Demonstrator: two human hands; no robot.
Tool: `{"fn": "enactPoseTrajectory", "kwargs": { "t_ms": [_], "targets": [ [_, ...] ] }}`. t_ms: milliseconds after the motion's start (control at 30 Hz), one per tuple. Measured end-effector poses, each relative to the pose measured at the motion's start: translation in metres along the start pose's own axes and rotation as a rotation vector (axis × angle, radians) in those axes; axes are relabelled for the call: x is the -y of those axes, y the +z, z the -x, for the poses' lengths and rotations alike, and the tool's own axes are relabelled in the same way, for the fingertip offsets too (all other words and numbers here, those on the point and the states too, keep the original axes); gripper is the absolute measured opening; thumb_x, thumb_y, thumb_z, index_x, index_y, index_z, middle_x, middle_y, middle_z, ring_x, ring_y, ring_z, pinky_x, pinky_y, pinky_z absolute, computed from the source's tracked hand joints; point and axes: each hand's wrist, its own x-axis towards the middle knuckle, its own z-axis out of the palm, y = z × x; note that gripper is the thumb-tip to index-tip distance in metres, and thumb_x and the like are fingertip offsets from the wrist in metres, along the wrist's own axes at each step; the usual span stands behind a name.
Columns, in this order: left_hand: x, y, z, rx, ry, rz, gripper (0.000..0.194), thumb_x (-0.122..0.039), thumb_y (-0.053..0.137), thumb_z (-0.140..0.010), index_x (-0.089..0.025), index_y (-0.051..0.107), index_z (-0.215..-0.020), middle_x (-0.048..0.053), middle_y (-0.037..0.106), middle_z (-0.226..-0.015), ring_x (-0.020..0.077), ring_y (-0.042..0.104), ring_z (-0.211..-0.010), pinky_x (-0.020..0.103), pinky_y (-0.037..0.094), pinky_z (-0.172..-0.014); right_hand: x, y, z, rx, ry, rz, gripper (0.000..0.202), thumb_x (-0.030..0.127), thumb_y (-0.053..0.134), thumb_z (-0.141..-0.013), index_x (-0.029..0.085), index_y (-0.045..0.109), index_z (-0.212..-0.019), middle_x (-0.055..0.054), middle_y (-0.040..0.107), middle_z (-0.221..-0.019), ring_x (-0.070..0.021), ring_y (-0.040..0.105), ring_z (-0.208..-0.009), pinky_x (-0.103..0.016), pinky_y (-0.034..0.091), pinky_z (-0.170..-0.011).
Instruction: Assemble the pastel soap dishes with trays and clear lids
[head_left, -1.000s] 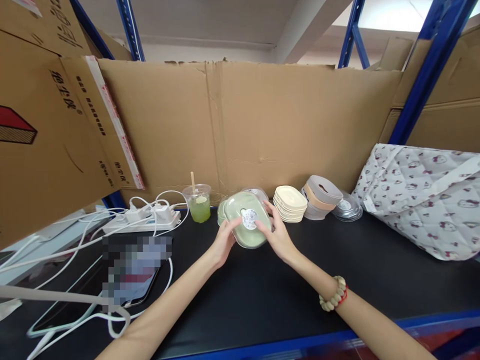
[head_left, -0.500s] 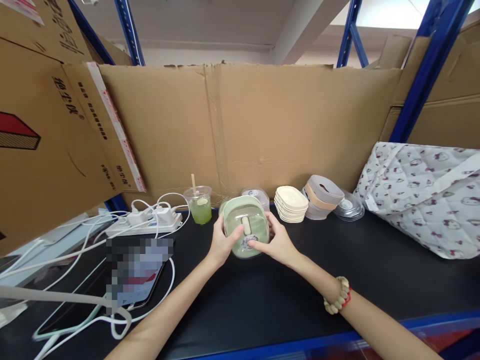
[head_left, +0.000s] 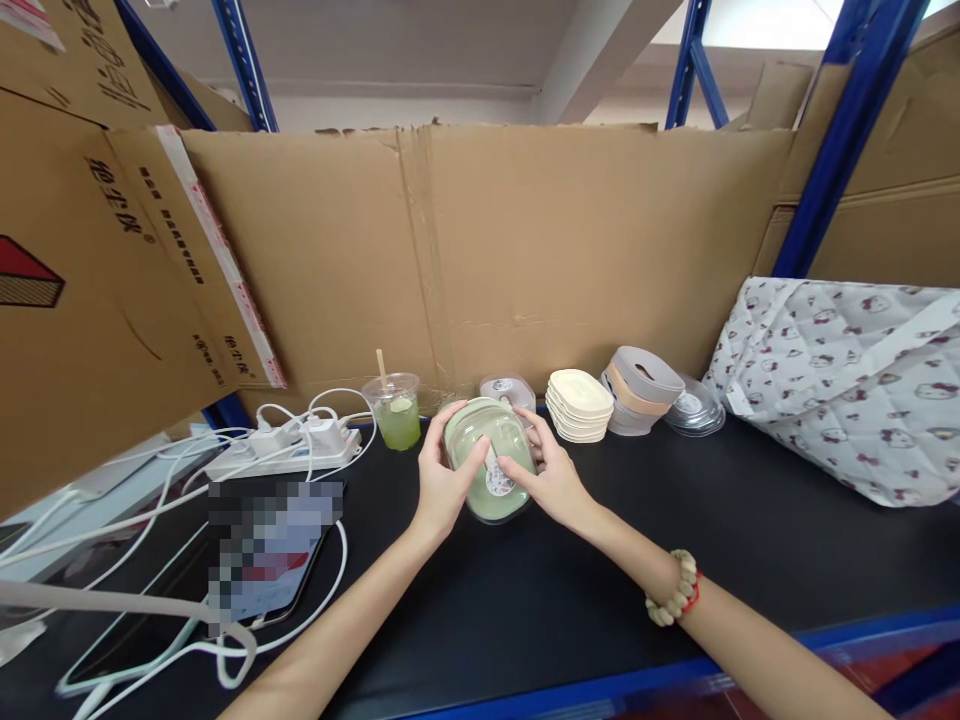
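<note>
we have a pale green rounded-square plastic container (head_left: 484, 425) between our two hands near the middle of the view, in front of the cardboard wall, its glossy clear top tilted toward us and a round printed sticker (head_left: 499, 477) facing up; we cannot tell whether its underside touches the tabletop. our left hand (head_left: 442, 480) has its grip closed around the left side, fingers curled over the far edge and thumb laid across the top. our right hand (head_left: 553, 480) pinches the right side, fingers spread along the edge and thumb pressed on the top just beside the sticker; we wear a pale beaded bracelet (head_left: 675, 590) with a red cord on that wrist. just behind the container we see a clear plastic box (head_left: 508, 390) with a round label. to the right of that stand a stack of cream rounded-square lids (head_left: 580, 405), then a stack of grey tubs (head_left: 643, 388) with a peach one among them, some clear plastic lids (head_left: 695, 408), and a white quilted bag (head_left: 855, 380) with a cartoon print. to our left are a clear cup of green drink (head_left: 399, 420) with a straw, a white power strip (head_left: 289, 460) full of plugs and cables, and a phone (head_left: 277, 560) with a blurred screen. all of this sits on the black tabletop (head_left: 600, 620), with a brown cardboard wall (head_left: 525, 230) behind.
</note>
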Motion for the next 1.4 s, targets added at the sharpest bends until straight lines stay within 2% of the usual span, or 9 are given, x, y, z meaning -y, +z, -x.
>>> {"fn": "enactPoseTrajectory", "kwargs": {
  "t_ms": [200,333,500,600,767,1000,1067,1167,1400],
  "targets": [
    [0.002,0.004,0.003,-0.047,-0.112,-0.047,0.051,-0.042,0.068,-0.060,-0.018,0.053,-0.103,0.008,0.059,-0.110,0.0208,0.057,-0.104,0.035,0.044,-0.094,0.006,-0.002,0.004,-0.031,-0.038,0.237,0.073,0.053,0.055,-0.072,0.029,0.031,-0.137,-0.003,0.047,-0.128,-0.0152,0.054,-0.110,-0.035,0.049,-0.090],
    [0.005,0.007,0.009,-0.106,-0.208,-0.098,0.057,-0.049,0.066,-0.061,-0.019,0.050,-0.106,0.008,0.056,-0.114,0.0210,0.054,-0.107,0.035,0.042,-0.095,0.012,0.002,0.007,0.004,-0.109,0.426,0.088,0.045,0.065,-0.061,0.029,0.029,-0.140,-0.004,0.035,-0.137,-0.0187,0.049,-0.117,-0.038,0.048,-0.092],
    [0.007,0.009,0.012,-0.055,-0.173,-0.086,0.057,-0.070,0.039,-0.075,-0.020,0.049,-0.101,0.008,0.057,-0.106,0.0185,0.056,-0.099,0.033,0.046,-0.089,0.012,0.007,0.010,0.001,-0.074,0.569,0.101,0.047,0.068,-0.056,0.028,0.021,-0.144,-0.007,0.028,-0.141,-0.0243,0.044,-0.123,-0.038,0.051,-0.082],
    [0.008,0.008,0.011,-0.056,-0.157,-0.060,0.061,-0.073,0.028,-0.077,-0.019,0.049,-0.098,0.008,0.059,-0.101,0.0178,0.057,-0.095,0.033,0.047,-0.087,0.011,0.007,0.010,0.008,-0.047,0.568,0.102,0.047,0.067,-0.057,0.029,0.018,-0.145,-0.006,0.028,-0.142,-0.0241,0.042,-0.125,-0.040,0.050,-0.085],
    [0.011,0.007,0.007,-0.079,-0.230,-0.048,0.055,-0.068,0.035,-0.078,-0.019,0.052,-0.096,0.008,0.060,-0.101,0.0182,0.057,-0.095,0.032,0.046,-0.088,0.016,0.004,0.009,0.031,0.038,0.552,0.103,0.047,0.066,-0.060,0.029,0.013,-0.147,-0.004,0.029,-0.142,-0.0219,0.044,-0.124,-0.043,0.048,-0.092],
    [0.008,0.007,0.006,-0.139,-0.469,0.021,0.034,-0.041,0.031,-0.090,-0.019,0.054,-0.101,0.007,0.060,-0.104,0.0163,0.058,-0.091,0.029,0.048,-0.079,0.018,0.000,0.006,-0.057,0.016,0.522,0.096,0.048,0.065,-0.060,0.026,0.025,-0.145,0.000,0.036,-0.139,-0.0189,0.049,-0.120,-0.039,0.048,-0.096],
    [0.007,0.008,0.007,-0.151,-0.444,0.012,0.031,-0.035,0.030,-0.090,-0.018,0.055,-0.099,0.007,0.061,-0.105,0.0153,0.058,-0.094,0.028,0.047,-0.084,0.019,-0.001,0.006,-0.077,0.007,0.519,0.093,0.049,0.064,-0.060,0.027,0.029,-0.143,0.001,0.036,-0.139,-0.0179,0.049,-0.121,-0.037,0.048,-0.098],
    [0.006,0.010,0.008,-0.133,-0.379,0.015,0.031,-0.038,0.034,-0.089,-0.018,0.056,-0.098,0.007,0.061,-0.108,0.0157,0.057,-0.102,0.029,0.044,-0.092,0.022,-0.001,0.008,-0.076,0.006,0.554,0.087,0.050,0.065,-0.059,0.027,0.038,-0.139,0.003,0.035,-0.140,-0.0185,0.046,-0.125,-0.037,0.044,-0.103],
    [0.010,0.009,0.011,-0.105,-0.434,0.043,0.037,-0.046,0.037,-0.087,-0.018,0.055,-0.104,0.008,0.058,-0.115,0.0190,0.054,-0.109,0.032,0.045,-0.093,0.023,0.002,0.007,-0.086,0.019,0.563,0.085,0.052,0.069,-0.055,0.027,0.046,-0.133,0.000,0.039,-0.137,-0.0220,0.047,-0.124,-0.041,0.043,-0.103]
  ]
}}
